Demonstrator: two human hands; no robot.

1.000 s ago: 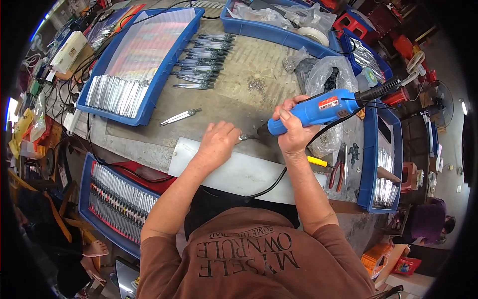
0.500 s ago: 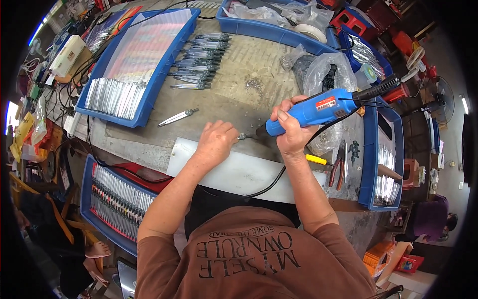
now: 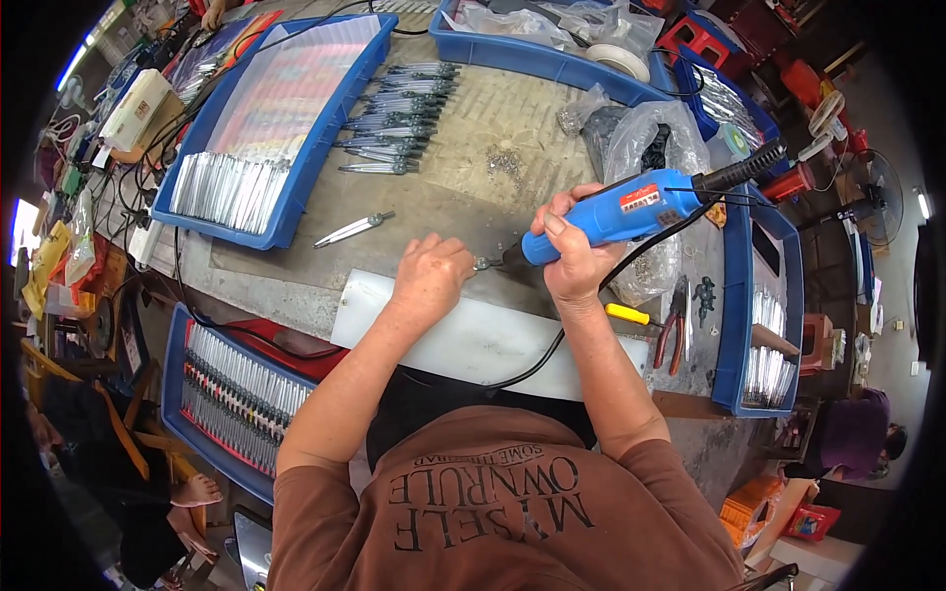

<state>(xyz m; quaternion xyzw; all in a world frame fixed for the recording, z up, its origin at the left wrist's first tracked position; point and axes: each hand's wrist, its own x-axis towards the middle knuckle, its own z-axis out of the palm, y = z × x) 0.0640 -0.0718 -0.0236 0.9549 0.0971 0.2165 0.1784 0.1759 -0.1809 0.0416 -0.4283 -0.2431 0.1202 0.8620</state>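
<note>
My right hand [image 3: 574, 251] is wrapped round a blue electric screwdriver [image 3: 631, 212], held sloping with its dark nose pointing left. That nose comes close to or touches the small metal head of a drawing compass [image 3: 485, 263], pinched in my left hand [image 3: 430, 276]; the fingers hide most of the compass. A loose silver compass [image 3: 353, 229] lies on the bench to the left of my left hand. Farther off, a row of several compasses [image 3: 394, 123] with dark heads and silver legs lies beside a tray.
Blue trays hold silver compass parts at left [image 3: 286, 222], right [image 3: 724, 379] and lower left [image 3: 169, 409]. A white board [image 3: 473, 340] lies along the near bench edge. Right of my hand are a yellow-handled screwdriver [image 3: 628, 314], pliers [image 3: 670, 343] and a clear plastic bag [image 3: 655, 148].
The electric screwdriver and my right hand have shifted slightly left and up. My left hand stays nearly in place with the compass. Another person's hand has appeared at the far upper left.
</note>
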